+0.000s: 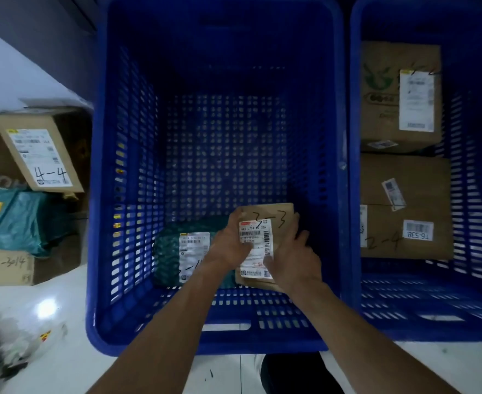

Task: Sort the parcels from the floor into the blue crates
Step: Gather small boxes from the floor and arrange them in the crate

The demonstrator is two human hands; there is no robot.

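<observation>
Both my hands reach down into the middle blue crate (103, 194) and hold a small brown parcel (279, 220) marked "3-3" with a white label. My left hand (229, 244) grips its left edge and my right hand (296, 258) grips its right and lower side. Left of it, a dark green bagged parcel (167, 255) with a white label lies on the crate floor. The right blue crate (354, 166) holds two cardboard boxes, one with green print (381, 95) and one marked "2-4" (410, 194).
On the white floor to the left lie more parcels: a cardboard box marked "4-4" (39, 155), a teal bagged parcel (21, 220) and a flat box (5, 268). A plastic-wrapped parcel (12, 336) sits at bottom left.
</observation>
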